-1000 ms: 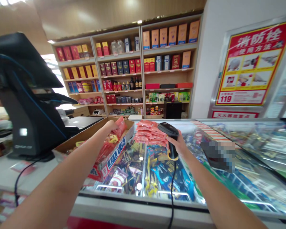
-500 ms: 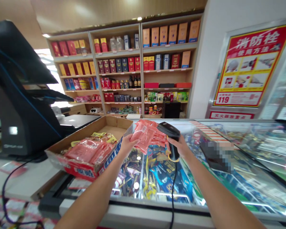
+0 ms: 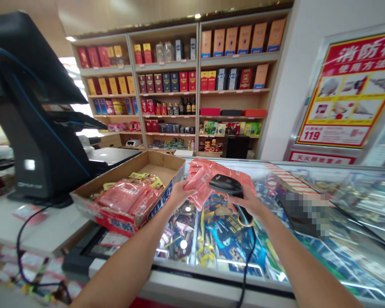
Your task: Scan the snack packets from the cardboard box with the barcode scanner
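Pink plastic snack packets (image 3: 199, 179) lie fanned out above the glass top of a freezer. My left hand (image 3: 180, 194) is closed on the near left edge of one packet. In my right hand (image 3: 248, 202) is a black barcode scanner (image 3: 226, 185), gripped by its handle, its head over the packets and turned to the left. The scanner's cable (image 3: 249, 261) hangs down across the freezer's front edge. Left of my left hand stands an open cardboard box (image 3: 162, 160), holding more pink packets (image 3: 125, 196) and some yellow ones.
A black checkout terminal (image 3: 41, 128) stands at the left on a white counter (image 3: 60, 231). The chest freezer's glass (image 3: 192, 252) covers colourful packages. A dark, partly blurred object (image 3: 295, 214) lies at the right. Shelves (image 3: 167, 96) of boxes and bottles line the back.
The scanner has tilted, its head turning further left over the packets. More of the pink packets show to the right behind it. The view has shifted slightly to the left.
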`<state>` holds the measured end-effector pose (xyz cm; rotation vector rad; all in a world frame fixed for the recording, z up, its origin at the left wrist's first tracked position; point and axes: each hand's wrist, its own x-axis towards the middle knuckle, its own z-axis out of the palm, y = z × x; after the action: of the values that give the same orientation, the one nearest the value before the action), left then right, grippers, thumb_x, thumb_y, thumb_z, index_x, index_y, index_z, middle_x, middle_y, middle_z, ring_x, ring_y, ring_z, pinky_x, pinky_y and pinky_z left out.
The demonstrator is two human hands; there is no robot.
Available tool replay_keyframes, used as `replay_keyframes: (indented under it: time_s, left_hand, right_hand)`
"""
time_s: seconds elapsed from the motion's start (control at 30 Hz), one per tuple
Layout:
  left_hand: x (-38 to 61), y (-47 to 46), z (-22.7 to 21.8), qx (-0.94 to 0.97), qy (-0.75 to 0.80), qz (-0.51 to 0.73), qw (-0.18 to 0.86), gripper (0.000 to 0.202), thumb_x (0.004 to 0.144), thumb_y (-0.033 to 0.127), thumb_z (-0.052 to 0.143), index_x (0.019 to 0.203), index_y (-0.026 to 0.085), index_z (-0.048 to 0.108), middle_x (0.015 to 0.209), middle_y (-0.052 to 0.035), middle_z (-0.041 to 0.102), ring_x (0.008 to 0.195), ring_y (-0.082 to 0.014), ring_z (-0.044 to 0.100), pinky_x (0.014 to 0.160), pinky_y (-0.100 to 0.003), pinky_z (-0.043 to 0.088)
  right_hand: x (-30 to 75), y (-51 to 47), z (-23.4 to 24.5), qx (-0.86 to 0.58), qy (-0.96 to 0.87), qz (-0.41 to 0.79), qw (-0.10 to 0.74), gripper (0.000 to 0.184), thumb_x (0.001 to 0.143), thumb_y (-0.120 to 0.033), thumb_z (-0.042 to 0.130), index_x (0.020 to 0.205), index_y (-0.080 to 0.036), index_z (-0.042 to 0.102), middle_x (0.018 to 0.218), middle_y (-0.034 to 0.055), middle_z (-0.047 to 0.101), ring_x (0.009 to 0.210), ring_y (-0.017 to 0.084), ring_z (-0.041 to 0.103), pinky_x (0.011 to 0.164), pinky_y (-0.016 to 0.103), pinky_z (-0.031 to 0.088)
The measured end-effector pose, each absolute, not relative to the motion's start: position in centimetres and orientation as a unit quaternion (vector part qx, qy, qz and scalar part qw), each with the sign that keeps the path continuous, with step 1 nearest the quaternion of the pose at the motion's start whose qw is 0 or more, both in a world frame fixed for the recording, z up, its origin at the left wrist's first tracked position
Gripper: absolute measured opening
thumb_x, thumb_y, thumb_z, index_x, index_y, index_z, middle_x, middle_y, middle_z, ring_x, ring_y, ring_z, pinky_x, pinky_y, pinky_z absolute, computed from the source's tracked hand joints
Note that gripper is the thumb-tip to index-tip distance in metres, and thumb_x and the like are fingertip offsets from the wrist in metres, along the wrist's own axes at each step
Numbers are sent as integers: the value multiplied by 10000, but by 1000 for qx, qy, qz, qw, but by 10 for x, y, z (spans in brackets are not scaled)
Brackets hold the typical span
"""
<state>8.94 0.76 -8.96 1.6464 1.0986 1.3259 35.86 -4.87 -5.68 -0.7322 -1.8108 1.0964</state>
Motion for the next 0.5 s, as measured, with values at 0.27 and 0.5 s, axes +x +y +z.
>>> replay_keyframes:
  time_s: [0.27,0.5]
  left_hand:
    - [91,3,-85,625,427,527,385,333,531,332,812,789,141,725,568,23,607,473,-130,562,448,-232,463]
    - [90,5,-87,630,425,528,380,286,533,331,807,718,141,697,561,17,597,471,-122,542,447,-230,450]
  right_hand:
    - [357,-53,-54,-296,-695,476,451,394,717,-375,789,1050,-177,713,511,-18,613,353,160,552,364,269,443]
    - [358,-50,-53,-304,-633,453,549,279,729,-418,749,864,-183,682,462,-9,607,362,157,553,370,258,448]
